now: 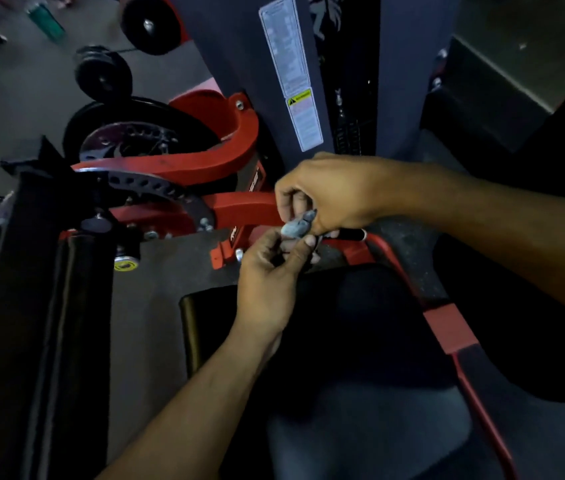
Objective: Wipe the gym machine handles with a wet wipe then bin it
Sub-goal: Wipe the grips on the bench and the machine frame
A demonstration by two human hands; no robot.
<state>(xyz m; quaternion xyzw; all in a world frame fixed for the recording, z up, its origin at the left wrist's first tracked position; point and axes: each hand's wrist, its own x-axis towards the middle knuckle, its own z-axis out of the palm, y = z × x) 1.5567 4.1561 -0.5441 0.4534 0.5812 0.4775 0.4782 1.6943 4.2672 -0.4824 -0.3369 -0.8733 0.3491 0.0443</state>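
Wet wipe (297,226) (crumpled, grey) pinched between left hand (271,268) and right hand (326,195), fingers of both curled onto it. Held just above black handle (348,234) of red machine. Wiping judged underway or unfinished; binning pending, no bin seen.

We see a long white label (286,46) on the dark gray post (239,57), but its words are too blurry to read. Below it sits a warning sticker (303,119) with a yellow top. White letters on the red frame (236,211) are unreadable too.
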